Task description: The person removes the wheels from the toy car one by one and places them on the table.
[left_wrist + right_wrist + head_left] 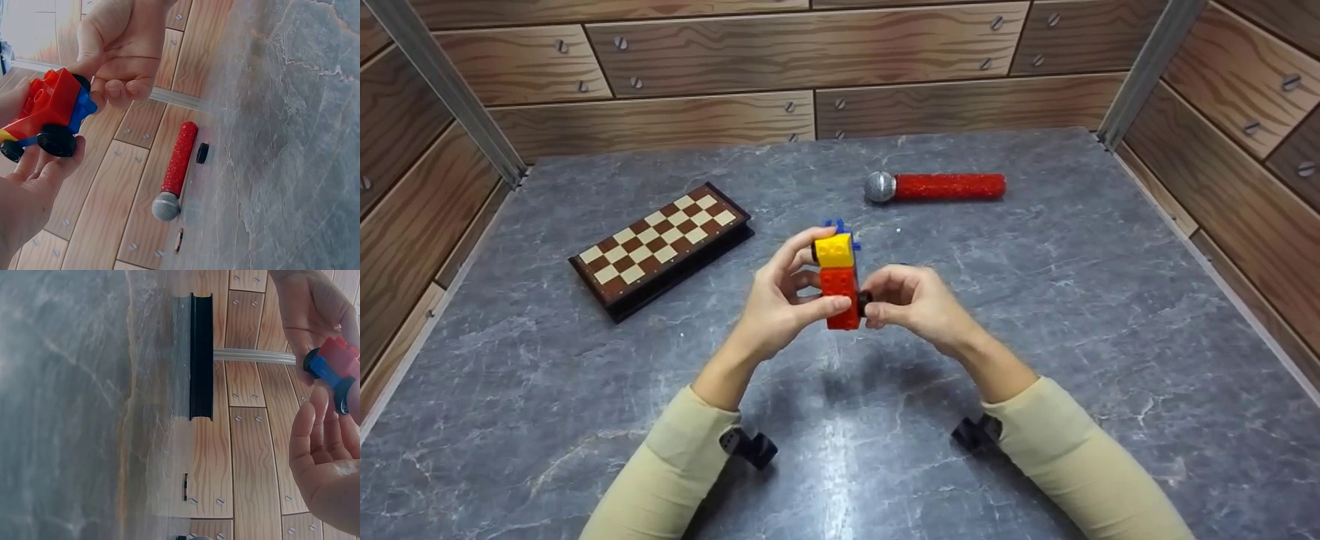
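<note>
A toy car of building blocks, with a red brick (838,281), a yellow brick (834,250), a blue base (82,109) and black wheels, is held above the table. My left hand (772,300) grips it from the left, thumb across the red brick. On the other side, my right hand (919,304) pinches a black wheel (865,303) between thumb and forefinger. In the left wrist view another wheel (56,140) shows on the near side of the car. The right wrist view has the car at its right edge, partly covered by fingers.
A folded chessboard (660,244) lies at the left of the table. Toward the back right is a microphone (949,187) with a red handle. The left wrist view also shows a small black ring-shaped piece (202,153) and a thin patterned ring (179,241) on the tabletop.
</note>
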The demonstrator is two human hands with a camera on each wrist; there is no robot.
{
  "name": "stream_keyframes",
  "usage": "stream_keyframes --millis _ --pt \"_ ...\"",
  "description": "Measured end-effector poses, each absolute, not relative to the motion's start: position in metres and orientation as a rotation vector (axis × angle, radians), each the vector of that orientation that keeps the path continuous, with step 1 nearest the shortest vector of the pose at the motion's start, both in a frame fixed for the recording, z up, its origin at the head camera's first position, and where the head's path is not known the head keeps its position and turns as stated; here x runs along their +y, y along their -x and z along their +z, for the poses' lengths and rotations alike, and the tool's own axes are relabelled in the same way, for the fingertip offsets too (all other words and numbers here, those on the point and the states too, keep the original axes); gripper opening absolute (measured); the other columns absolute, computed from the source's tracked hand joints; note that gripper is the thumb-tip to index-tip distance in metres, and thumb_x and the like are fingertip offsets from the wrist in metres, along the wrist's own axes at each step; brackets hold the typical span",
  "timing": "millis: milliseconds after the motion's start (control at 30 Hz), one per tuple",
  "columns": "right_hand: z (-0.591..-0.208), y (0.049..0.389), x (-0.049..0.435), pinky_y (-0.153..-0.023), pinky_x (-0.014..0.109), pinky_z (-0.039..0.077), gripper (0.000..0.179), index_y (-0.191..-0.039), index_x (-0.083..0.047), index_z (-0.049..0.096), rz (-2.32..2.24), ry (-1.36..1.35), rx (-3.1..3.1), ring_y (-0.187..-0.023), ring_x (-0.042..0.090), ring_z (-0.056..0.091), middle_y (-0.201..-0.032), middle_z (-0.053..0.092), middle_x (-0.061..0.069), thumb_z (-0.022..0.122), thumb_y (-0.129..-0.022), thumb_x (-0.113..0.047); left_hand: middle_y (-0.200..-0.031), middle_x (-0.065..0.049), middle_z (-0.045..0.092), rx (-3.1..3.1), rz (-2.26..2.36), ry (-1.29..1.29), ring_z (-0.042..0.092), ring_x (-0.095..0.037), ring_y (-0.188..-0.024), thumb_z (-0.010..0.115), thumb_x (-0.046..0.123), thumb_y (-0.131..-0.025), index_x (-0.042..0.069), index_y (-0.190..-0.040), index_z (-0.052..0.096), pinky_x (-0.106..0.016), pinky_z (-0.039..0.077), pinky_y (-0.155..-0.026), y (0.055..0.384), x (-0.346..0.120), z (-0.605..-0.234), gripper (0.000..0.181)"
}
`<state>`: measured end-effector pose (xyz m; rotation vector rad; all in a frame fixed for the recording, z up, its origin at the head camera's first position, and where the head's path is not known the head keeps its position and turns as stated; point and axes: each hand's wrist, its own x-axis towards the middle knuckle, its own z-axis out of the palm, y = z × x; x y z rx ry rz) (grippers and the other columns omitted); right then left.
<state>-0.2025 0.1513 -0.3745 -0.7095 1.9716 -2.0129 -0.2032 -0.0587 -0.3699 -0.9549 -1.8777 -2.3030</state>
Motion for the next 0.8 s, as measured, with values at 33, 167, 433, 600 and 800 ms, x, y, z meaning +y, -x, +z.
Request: stream_keyframes --millis 33,167,433,600,800 --pt "-0.374 0.202 0.151 -0.064 0.029 0.053 0.019 -0.096 0.011 0.059 -2.019 0.708 1.970 -0.068 0.019 0.061 -0.085 0.065 0.012 0.068 -0.081 0.003 -0.105 -0.021 0.055 -1.875 -2.307 0.956 0.059 -0.032 -0.076 0.074 -0.006 -0.074 0.010 -0.133 0.046 -0.047 0.055 -0.068 0.203 -0.058 -0.370 0.067" --pt "-0.373 0.199 0.149 -0.063 0.029 0.054 0.020 -0.095 0.013 0.058 -2.034 0.704 1.997 -0.067 0.019 0.061 -0.084 0.066 0.012 0.069 -0.080 0.004 -0.104 -0.022 0.055 -1.852 -2.316 0.960 0.058 -0.031 -0.074 0.074 -0.006 -0.073 0.009 -0.132 0.046 -0.048 0.055 -0.067 0.203 -0.057 -0.371 0.067" --pt "-0.374 0.198 0.146 -0.064 0.030 0.054 0.021 -0.094 0.013 0.059 -2.013 0.683 2.091 -0.067 0.018 0.061 -0.083 0.065 0.010 0.070 -0.078 0.004 -0.105 -0.021 0.055 -1.854 -2.259 0.981 0.059 -0.032 -0.076 0.076 -0.004 -0.073 0.010 -0.131 0.047 -0.049 0.054 -0.069 0.201 -0.058 -0.370 0.066" --pt "-0.370 0.197 0.148 -0.070 0.037 0.056 0.024 -0.097 0.012 0.060 -1.985 0.735 2.073 -0.073 0.024 0.064 -0.087 0.066 0.013 0.071 -0.079 0.000 -0.105 -0.018 0.054 -1.891 -2.186 1.024 0.061 -0.032 -0.079 0.076 -0.003 -0.073 0.011 -0.132 0.046 -0.045 0.055 -0.070 0.199 -0.059 -0.366 0.067" --pt "-0.366 0.197 0.151 -0.074 0.035 0.054 0.027 -0.101 0.008 0.062 -1.977 0.808 2.051 -0.081 0.026 0.063 -0.092 0.066 0.013 0.071 -0.080 -0.004 -0.108 -0.019 0.053 -1.873 -2.194 1.084 0.061 -0.034 -0.084 0.075 -0.003 -0.075 0.011 -0.134 0.045 -0.047 0.054 -0.072 0.197 -0.062 -0.359 0.068"
